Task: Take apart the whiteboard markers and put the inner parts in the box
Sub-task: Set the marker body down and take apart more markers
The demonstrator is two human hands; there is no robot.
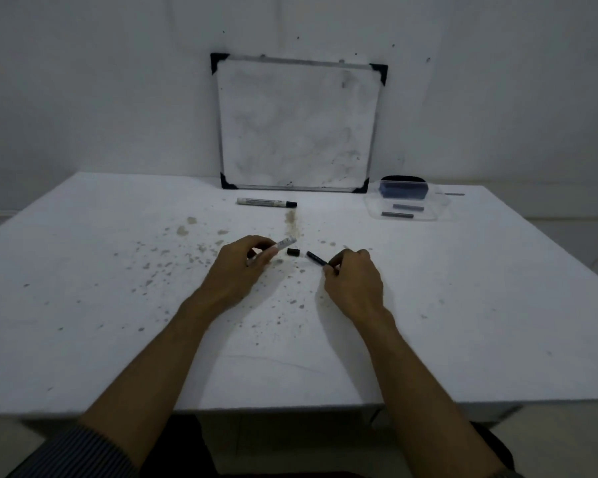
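Observation:
My left hand (246, 267) grips a white marker barrel (283, 243), its open end pointing up and right. My right hand (353, 277) pinches a dark inner part (316, 258) that points toward the barrel. Between the two lies a small black piece (293, 251) on the table. A whole marker (266, 202) with a black cap lies further back, in front of the whiteboard. A clear plastic box (373, 210) at the back right holds two dark inner parts (397, 214).
A small whiteboard (297, 125) leans against the wall at the table's far edge. A dark eraser (404, 188) sits at the back of the box. The white table (118, 305) is speckled with stains around my hands.

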